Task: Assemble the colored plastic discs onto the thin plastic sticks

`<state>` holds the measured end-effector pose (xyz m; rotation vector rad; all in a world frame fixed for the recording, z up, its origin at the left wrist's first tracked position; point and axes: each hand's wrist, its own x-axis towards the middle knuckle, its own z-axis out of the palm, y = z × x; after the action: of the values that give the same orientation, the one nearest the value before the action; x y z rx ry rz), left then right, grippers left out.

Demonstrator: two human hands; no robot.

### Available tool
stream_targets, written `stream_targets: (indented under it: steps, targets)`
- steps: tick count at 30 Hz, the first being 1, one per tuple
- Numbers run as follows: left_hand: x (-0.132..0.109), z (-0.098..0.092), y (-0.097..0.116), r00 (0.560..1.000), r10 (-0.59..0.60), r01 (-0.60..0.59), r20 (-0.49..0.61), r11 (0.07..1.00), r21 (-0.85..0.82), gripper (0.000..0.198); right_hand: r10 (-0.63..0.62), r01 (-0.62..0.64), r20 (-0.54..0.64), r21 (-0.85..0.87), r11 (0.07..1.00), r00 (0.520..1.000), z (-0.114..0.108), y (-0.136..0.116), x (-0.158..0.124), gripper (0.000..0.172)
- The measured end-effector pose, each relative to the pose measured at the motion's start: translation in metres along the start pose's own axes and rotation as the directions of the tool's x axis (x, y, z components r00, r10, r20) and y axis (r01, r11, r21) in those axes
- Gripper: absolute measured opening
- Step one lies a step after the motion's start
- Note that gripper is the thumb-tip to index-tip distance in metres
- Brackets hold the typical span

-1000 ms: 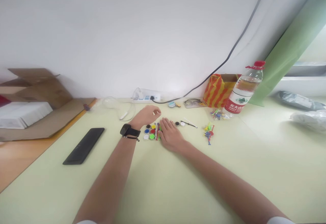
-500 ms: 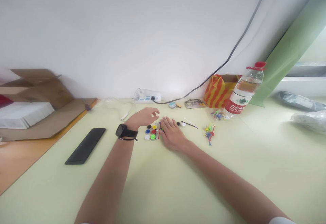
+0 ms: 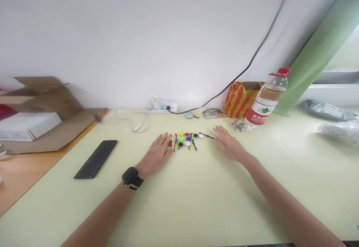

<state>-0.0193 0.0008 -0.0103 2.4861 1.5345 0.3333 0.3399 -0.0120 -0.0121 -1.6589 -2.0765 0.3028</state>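
Several small coloured round plastic pieces and thin coloured plastic sticks lie grouped at the middle of the table. My left hand, with a ring and a black watch at the wrist, lies flat at the group's left side. Its fingers cover part of the leftmost round pieces. To the right, my right hand is stretched out with palm down and fingers slightly apart. Its fingertips are near the end of a black stick. The spot under this hand is hidden, and no held thing shows in either hand.
A tilted-looking water bottle and a striped bag stand at the back right, beside a small bagged bunch of coloured pieces. Glasses and a power strip lie by the wall. At left are a black flat case and an open cardboard box.
My left hand has come down onto the leftmost round pieces. My right hand has moved right, uncovering the middle pieces and now covering the loose coloured bunch that lay at the right.
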Motion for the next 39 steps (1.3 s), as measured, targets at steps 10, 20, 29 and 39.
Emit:
stream_targets:
  steps: [10,20,29,39]
  targets:
    - [0.033,0.004,-0.011,0.997,0.058,-0.061,-0.048,0.996,-0.071,0.067,-0.216,0.215,0.068,0.022,0.976,0.974,0.014,-0.032,-0.014,0.056]
    - [0.032,0.013,-0.007,0.996,0.069,-0.077,-0.062,0.985,-0.154,0.068,-0.389,0.388,0.113,0.036,0.921,0.914,0.049,-0.081,-0.005,0.055]
    - [0.020,0.003,-0.027,0.993,-0.114,0.106,-0.034,0.978,-0.179,0.087,-0.250,0.251,0.085,0.002,0.968,0.964,0.046,-0.081,0.023,0.059]
    - [0.019,0.004,-0.023,0.999,-0.037,0.037,0.006,0.993,-0.111,0.089,-0.259,0.265,0.159,-0.018,0.964,0.953,0.060,-0.085,0.038,0.063]
